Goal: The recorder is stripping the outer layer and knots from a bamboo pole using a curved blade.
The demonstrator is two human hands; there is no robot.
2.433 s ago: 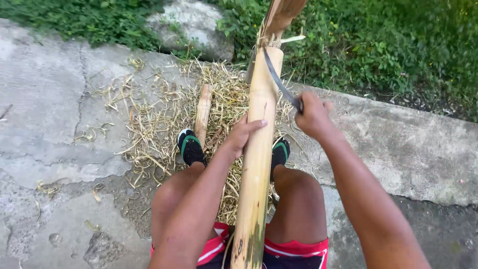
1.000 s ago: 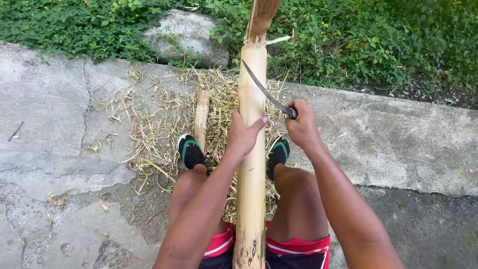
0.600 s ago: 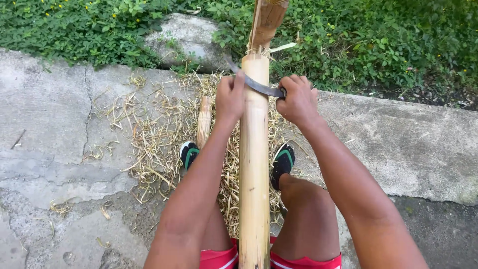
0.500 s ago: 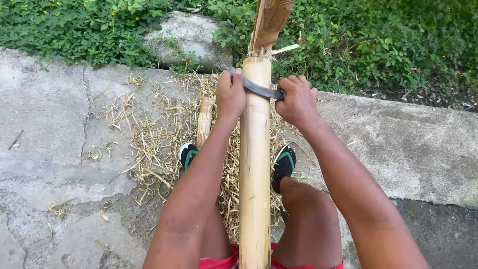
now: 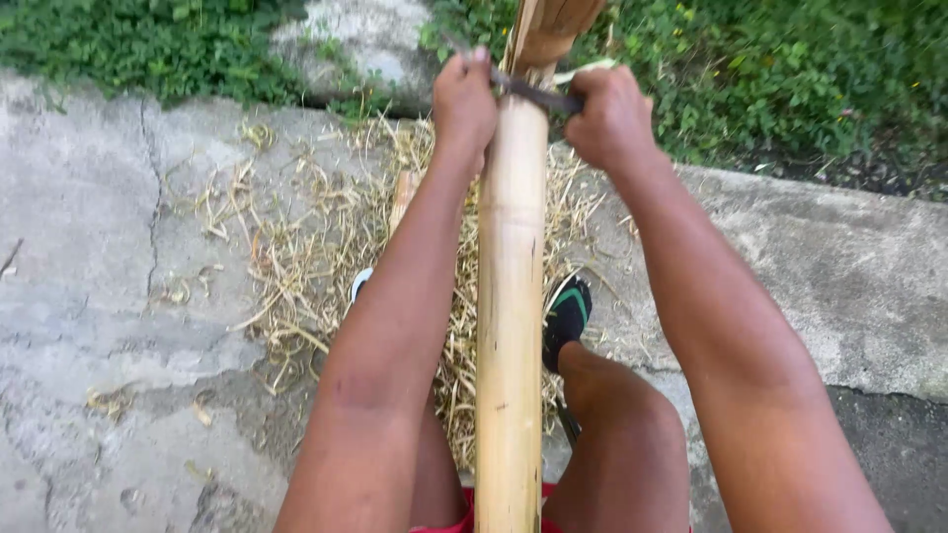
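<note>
A long pale bamboo pole point(image 5: 510, 296) runs up between my knees, from the bottom edge to the top of the view. A thin curved dark blade point(image 5: 533, 92) lies across the pole near its far end. My right hand point(image 5: 610, 116) grips the blade's handle on the right side of the pole. My left hand point(image 5: 464, 97) is closed on the blade's other end, to the left of the pole. Beyond the blade the pole's far section point(image 5: 553, 25) looks browner and split.
A heap of dry straw-like shavings point(image 5: 306, 257) covers the cracked concrete point(image 5: 109, 326) under the pole. My feet in dark shoes point(image 5: 569, 314) rest among them. A short wooden stick point(image 5: 403, 192) lies left of the pole. Green plants point(image 5: 780, 79) and a stone point(image 5: 355, 44) lie beyond.
Both hands have moved along the pole, away from me, carrying the blade toward its far end. My left hand went from holding the pole to gripping the blade's end.
</note>
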